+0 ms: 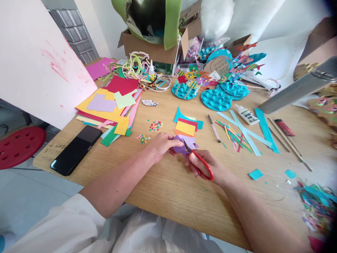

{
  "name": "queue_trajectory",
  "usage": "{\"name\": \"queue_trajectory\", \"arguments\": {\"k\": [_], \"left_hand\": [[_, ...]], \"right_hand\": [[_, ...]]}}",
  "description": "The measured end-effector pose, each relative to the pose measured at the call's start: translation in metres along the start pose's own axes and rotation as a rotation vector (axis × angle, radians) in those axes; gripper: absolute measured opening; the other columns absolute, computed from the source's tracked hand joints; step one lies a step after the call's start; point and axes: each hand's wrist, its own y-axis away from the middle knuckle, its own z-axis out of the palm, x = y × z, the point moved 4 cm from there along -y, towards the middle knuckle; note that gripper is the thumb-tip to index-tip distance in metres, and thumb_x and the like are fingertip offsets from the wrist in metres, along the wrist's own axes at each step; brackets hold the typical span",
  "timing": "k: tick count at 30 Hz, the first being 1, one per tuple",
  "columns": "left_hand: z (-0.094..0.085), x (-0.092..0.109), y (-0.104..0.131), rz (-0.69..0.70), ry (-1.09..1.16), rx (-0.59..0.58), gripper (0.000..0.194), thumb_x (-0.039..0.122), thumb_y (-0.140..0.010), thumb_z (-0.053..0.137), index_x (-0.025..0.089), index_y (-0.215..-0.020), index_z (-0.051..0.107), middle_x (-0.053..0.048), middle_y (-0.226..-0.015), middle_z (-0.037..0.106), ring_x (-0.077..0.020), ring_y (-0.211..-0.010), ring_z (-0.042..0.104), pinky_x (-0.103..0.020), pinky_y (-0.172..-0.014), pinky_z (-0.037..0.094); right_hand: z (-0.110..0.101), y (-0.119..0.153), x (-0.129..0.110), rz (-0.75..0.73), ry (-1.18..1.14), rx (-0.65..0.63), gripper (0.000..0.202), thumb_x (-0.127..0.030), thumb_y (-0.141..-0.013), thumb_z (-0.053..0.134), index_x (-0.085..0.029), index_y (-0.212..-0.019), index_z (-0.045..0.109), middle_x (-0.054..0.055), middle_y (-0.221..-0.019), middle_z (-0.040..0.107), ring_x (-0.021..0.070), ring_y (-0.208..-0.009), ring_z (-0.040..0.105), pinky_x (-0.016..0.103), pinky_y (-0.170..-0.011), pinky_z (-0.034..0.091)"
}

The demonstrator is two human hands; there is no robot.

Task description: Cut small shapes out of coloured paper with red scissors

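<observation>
Between thumb and fingers, my left hand (pixel 166 145) pinches a piece of purple paper (pixel 179 149). My right hand (pixel 204 162) is closed around the red handles of a pair of scissors (pixel 207 169), whose blades meet the purple paper. Just beyond the hands lie lilac paper scraps (pixel 191 140) and a yellow paper piece (pixel 185 128) on top of red and orange ones. A curved blue paper offcut (pixel 181 115) lies behind these. Left of them sit two small piles of colored paper dots (pixel 156 125).
Stacked colored paper (pixel 86 102) and a phone (pixel 76 150) lie left. To the right are thin paper strips (pixel 234 135), a pen (pixel 214 128), a glue bottle (pixel 247 115), brushes (pixel 289 143) and a scrap heap (pixel 316 203). Blue egg-tray pieces (pixel 216 100) and a cardboard box (pixel 155 49) stand behind.
</observation>
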Motion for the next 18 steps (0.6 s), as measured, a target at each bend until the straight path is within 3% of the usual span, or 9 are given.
{"name": "queue_trajectory", "arguments": {"k": [11,18], "left_hand": [[-0.0006,-0.0028,-0.0016,-0.006,0.033,-0.031,0.016,0.023,-0.061,0.073,0.011,-0.07,0.067,-0.003,-0.065,0.064,-0.009,-0.053,0.055,-0.02,-0.045,0.042],[-0.0011,-0.0036,-0.0021,0.0,0.051,-0.026,0.017,0.024,-0.061,0.073,0.01,-0.071,0.068,-0.005,-0.067,0.067,-0.0093,-0.053,0.057,-0.021,-0.046,0.043]], "right_hand": [[-0.0006,0.0001,0.0001,0.013,-0.028,0.029,0.063,-0.079,-0.076,0.052,-0.016,-0.07,0.053,-0.003,-0.044,0.049,0.008,-0.037,0.042,0.021,-0.039,0.027],[-0.0002,0.0,0.0012,0.007,-0.025,0.027,0.063,-0.078,-0.078,0.05,-0.015,-0.073,0.055,-0.003,-0.044,0.049,0.0082,-0.037,0.041,0.022,-0.04,0.028]]}}
